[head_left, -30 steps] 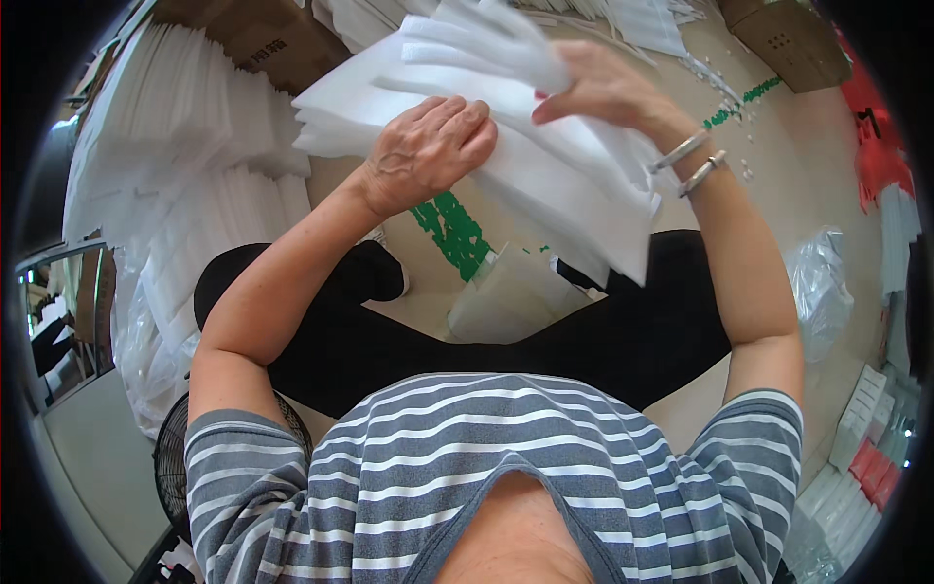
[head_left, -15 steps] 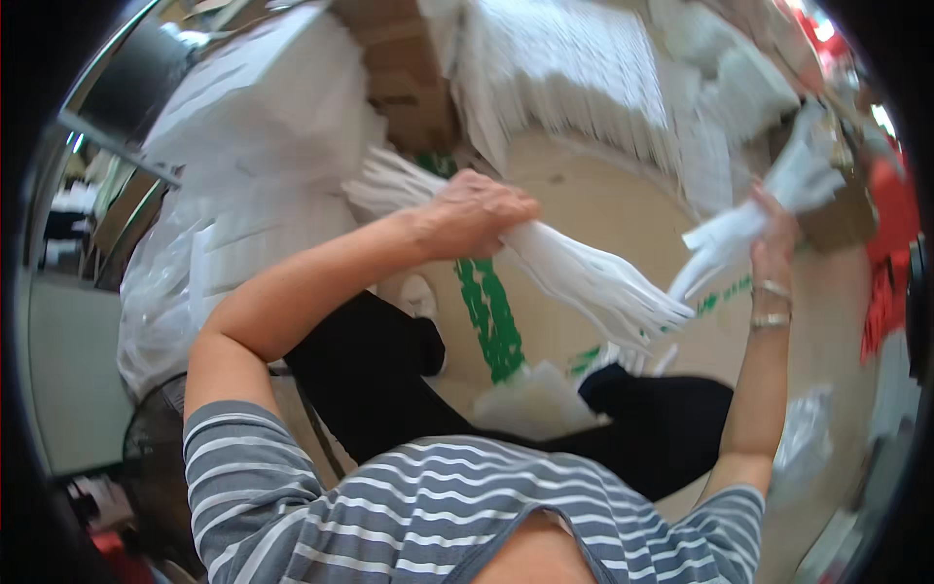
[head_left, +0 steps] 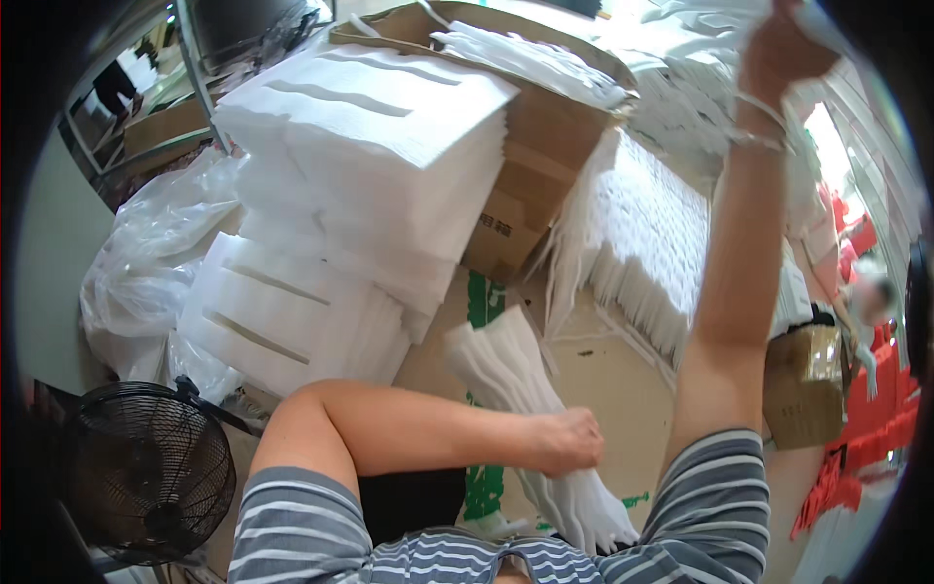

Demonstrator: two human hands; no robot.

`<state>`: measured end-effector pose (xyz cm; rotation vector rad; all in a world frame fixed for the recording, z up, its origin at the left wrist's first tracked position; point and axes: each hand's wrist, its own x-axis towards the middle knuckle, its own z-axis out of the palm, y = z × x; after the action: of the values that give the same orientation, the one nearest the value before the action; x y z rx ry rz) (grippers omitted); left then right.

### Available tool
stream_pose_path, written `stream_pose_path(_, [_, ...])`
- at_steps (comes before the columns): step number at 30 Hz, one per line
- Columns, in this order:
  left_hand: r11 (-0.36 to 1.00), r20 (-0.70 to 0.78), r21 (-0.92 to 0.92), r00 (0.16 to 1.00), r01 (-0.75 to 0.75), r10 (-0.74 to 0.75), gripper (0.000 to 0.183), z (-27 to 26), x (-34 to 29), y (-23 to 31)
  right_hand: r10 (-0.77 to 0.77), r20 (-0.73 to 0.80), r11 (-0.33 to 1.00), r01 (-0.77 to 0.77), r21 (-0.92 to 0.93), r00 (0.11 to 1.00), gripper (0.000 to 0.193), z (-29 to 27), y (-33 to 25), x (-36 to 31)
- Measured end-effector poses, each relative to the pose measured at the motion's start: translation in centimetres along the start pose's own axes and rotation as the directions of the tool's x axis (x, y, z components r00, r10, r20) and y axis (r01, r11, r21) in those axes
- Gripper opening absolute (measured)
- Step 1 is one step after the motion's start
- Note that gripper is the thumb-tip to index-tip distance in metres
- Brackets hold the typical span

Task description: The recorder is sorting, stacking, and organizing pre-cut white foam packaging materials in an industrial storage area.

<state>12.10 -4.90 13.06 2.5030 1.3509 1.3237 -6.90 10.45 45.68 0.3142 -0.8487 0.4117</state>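
Note:
My left hand (head_left: 569, 443) is closed around the middle of a bundle of soft white strips (head_left: 511, 365). One end of the bundle fans out at the upper left; the other hangs toward my lap, split into narrow ends. My right arm stretches far up and to the right. At its end, my right hand (head_left: 790, 54) is beside a heap of white pieces (head_left: 681, 92). The picture's rim cuts it off and its fingers are blurred, so what it holds, if anything, is unclear.
Tall stacks of white slotted sheets (head_left: 341, 185) stand at the left by an open carton (head_left: 530, 180) holding white strips. A dense white pile (head_left: 637, 229) lies right of the carton. A black fan (head_left: 151, 472), a taped box (head_left: 806, 384) and red pieces (head_left: 871, 419) flank me.
My right hand has moved up and away, and the white piece it held no longer shows clearly. My left hand has come lower and rightward with its bundle. The view has tilted up.

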Motion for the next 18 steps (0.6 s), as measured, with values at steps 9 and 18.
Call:
stream_pose_path(9, [0.989,0.152,0.020,0.978,0.144,-0.145,0.012,-1.4,-2.0,1.2,0.453,0.770,0.844,-0.062,-0.532,-0.449,0.111,1.4,5.4,-20.3])
stream_pose_path(18, [0.910,0.322,0.380,0.898,0.167,-0.300,0.019,-4.6,1.3,1.9,0.238,0.862,0.966,0.014,-0.259,-0.448,0.056,-5.8,0.9,-3.1])
